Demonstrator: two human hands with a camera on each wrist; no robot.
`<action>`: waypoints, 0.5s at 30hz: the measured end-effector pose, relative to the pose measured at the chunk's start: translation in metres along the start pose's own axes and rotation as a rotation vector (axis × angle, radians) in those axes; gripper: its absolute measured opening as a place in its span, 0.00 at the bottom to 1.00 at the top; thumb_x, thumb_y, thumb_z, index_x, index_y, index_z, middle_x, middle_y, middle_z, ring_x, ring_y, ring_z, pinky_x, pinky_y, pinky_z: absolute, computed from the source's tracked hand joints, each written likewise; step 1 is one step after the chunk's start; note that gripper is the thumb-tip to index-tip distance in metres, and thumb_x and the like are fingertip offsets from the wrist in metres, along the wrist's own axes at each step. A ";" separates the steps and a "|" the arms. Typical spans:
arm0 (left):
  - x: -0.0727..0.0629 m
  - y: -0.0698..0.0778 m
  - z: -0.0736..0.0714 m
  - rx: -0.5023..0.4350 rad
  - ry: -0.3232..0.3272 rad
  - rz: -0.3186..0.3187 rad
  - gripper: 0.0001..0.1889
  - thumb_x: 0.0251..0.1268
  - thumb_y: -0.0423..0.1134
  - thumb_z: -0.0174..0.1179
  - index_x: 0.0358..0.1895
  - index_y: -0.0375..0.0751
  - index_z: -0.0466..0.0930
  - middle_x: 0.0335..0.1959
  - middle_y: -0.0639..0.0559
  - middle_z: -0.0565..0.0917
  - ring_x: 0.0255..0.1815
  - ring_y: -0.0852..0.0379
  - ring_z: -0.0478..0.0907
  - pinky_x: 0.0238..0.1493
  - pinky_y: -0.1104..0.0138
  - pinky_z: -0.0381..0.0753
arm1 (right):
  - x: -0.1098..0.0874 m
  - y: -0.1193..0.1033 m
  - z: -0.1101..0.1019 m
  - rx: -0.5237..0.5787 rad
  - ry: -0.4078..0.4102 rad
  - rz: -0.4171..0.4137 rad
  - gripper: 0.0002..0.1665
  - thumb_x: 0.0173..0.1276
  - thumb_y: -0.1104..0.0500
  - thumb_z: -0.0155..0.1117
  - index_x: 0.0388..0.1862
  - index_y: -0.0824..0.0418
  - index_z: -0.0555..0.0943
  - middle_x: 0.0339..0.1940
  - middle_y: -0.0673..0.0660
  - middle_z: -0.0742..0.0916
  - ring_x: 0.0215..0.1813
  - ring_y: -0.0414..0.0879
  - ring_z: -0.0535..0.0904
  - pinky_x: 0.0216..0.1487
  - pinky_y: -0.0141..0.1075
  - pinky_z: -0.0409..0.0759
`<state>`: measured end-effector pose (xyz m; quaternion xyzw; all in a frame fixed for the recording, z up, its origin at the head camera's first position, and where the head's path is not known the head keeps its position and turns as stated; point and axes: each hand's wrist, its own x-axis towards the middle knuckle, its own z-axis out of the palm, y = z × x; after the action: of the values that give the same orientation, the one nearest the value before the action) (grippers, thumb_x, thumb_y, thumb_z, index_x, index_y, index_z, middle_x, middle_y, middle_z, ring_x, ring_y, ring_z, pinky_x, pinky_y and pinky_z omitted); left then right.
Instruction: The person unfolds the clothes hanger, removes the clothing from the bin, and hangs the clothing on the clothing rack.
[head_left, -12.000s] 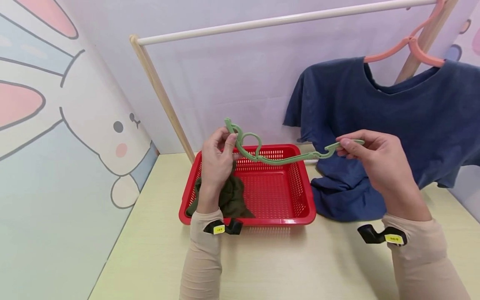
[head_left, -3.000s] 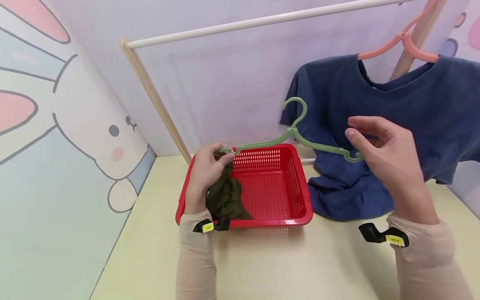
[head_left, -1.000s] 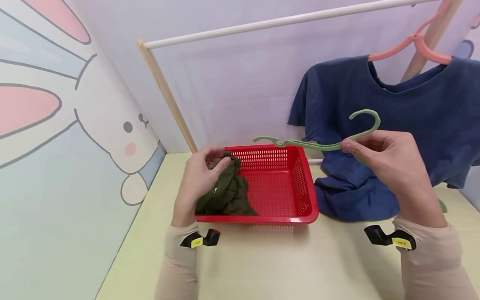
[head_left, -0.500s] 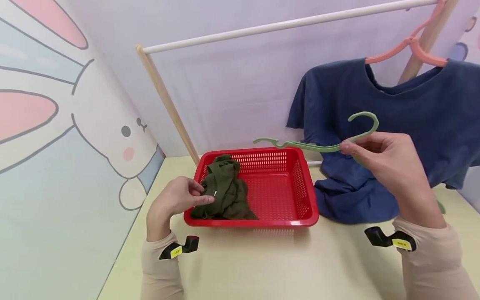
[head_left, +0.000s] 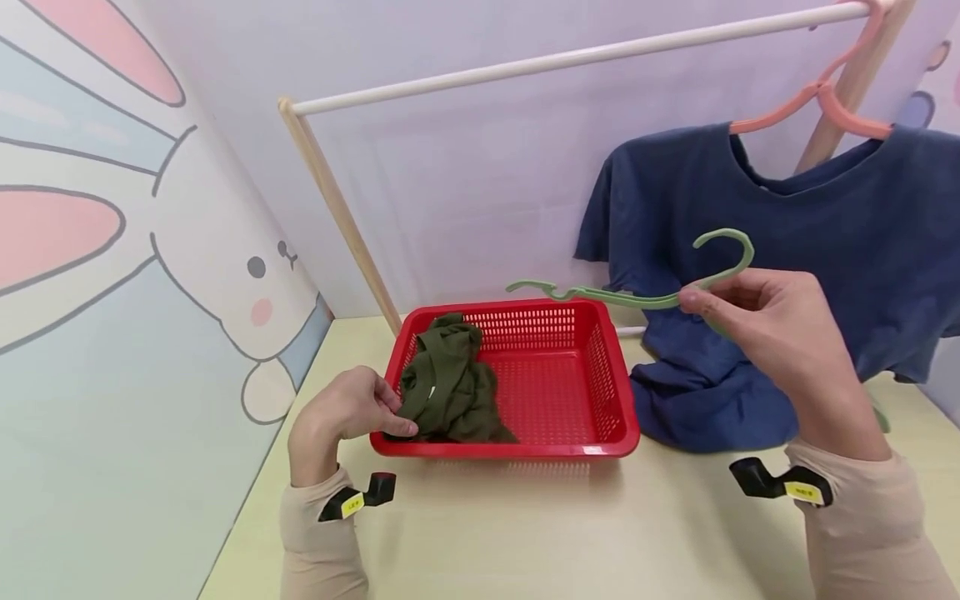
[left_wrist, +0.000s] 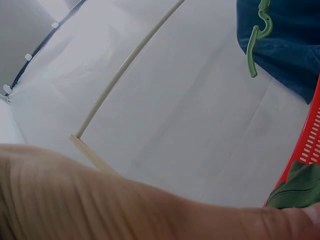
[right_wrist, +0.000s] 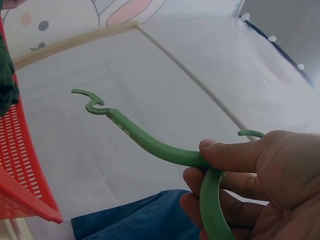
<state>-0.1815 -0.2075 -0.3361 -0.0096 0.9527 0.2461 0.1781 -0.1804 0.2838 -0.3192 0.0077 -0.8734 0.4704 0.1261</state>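
Observation:
A dark green garment (head_left: 450, 387) with a small white tag lies crumpled in the left part of a red perforated basket (head_left: 525, 451). My left hand (head_left: 345, 417) reaches over the basket's left rim and pinches the garment's near left edge; the thumb lies on the cloth, and the other fingertips are partly hidden. Above the right side of the basket, my right hand (head_left: 780, 333) grips a green plastic hanger (right_wrist: 160, 150) near its middle. The hanger's hook points up, and one arm extends left; its other arm is mostly hidden by the hand in the head view.
A rack with a white bar (head_left: 577, 58) and wooden posts (head_left: 341, 208) stands behind the basket. A navy T-shirt (head_left: 675, 200) hangs at right on a pink hanger (head_left: 851, 117), its lower part bunched on the table (head_left: 510, 525). A rabbit-painted wall borders the left.
My left hand let go of the hanger's end and moved down and left to the green garment. My right hand has taken hold of the hanger's middle and stays almost still.

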 end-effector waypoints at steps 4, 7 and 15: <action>-0.001 0.002 0.001 0.005 -0.025 -0.009 0.17 0.54 0.41 0.89 0.42 0.39 0.92 0.37 0.48 0.89 0.43 0.48 0.83 0.42 0.56 0.87 | 0.001 0.001 0.000 -0.006 -0.001 -0.008 0.24 0.74 0.41 0.80 0.61 0.54 0.93 0.38 0.37 0.93 0.46 0.39 0.85 0.41 0.29 0.81; -0.001 0.003 0.001 0.006 -0.038 -0.002 0.15 0.54 0.39 0.88 0.41 0.40 0.93 0.37 0.48 0.89 0.43 0.48 0.84 0.42 0.56 0.88 | 0.001 0.002 0.000 -0.009 -0.009 -0.003 0.25 0.75 0.41 0.79 0.61 0.54 0.93 0.38 0.36 0.93 0.46 0.39 0.85 0.40 0.29 0.81; 0.003 0.002 0.003 -0.049 -0.029 0.199 0.06 0.64 0.32 0.80 0.35 0.40 0.91 0.27 0.50 0.85 0.34 0.51 0.81 0.36 0.61 0.85 | 0.002 0.001 0.000 -0.004 -0.017 -0.003 0.25 0.75 0.42 0.79 0.62 0.54 0.93 0.39 0.35 0.92 0.47 0.39 0.85 0.41 0.29 0.81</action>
<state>-0.1831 -0.2043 -0.3389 0.0843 0.9399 0.2861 0.1663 -0.1820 0.2846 -0.3200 0.0129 -0.8753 0.4684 0.1195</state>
